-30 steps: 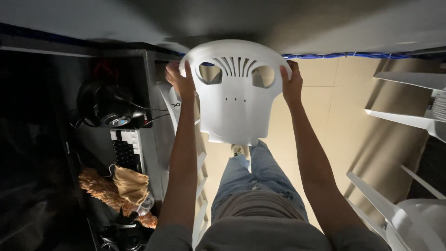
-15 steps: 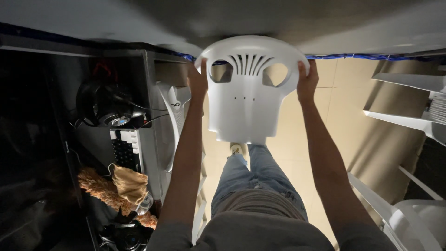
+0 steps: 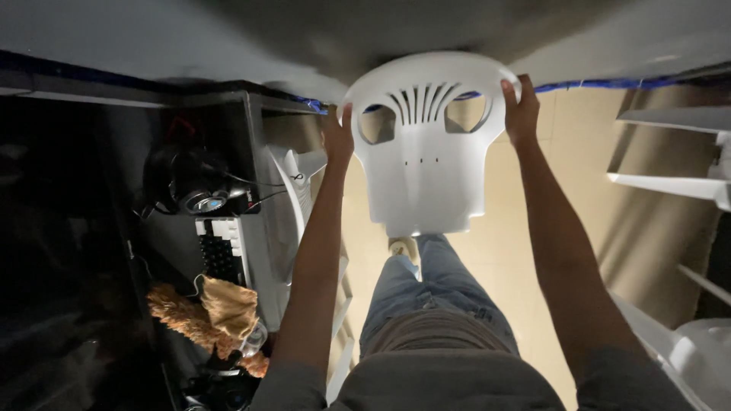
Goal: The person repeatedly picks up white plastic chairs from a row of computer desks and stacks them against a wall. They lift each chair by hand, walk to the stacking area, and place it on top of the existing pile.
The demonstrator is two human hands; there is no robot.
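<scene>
Both hands held the white plastic chair (image 3: 426,160) by its backrest, each grip closed on the rounded top rim. Left hand (image 3: 337,138) clasped the rim's left shoulder, beside the left cut-out; right hand (image 3: 521,113) clasped the right shoulder, thumb over the edge beside the right cut-out. Both arms were stretched out straight from the body.

Chair was raised off the tiled floor (image 3: 533,251), carried in front of the person, its back panel facing the camera with a fan of slots at the top centre. Below the chair's lower edge the person's legs in blue jeans (image 3: 434,297) and one light shoe (image 3: 403,247) were visible.

Left of the chair stood a dark tabletop (image 3: 251,129). On it, well apart from the chair, lay a pair of headphones (image 3: 190,186), a keyboard (image 3: 221,251) with white and black keys, and a tan cloth (image 3: 228,304) against a brown furry item (image 3: 183,320). Between tabletop and chair stood another white chair (image 3: 297,183), seen edge-on. Right of the held chair, further white plastic furniture (image 3: 670,183) stood near the frame edge; its kind could not be determined.
</scene>
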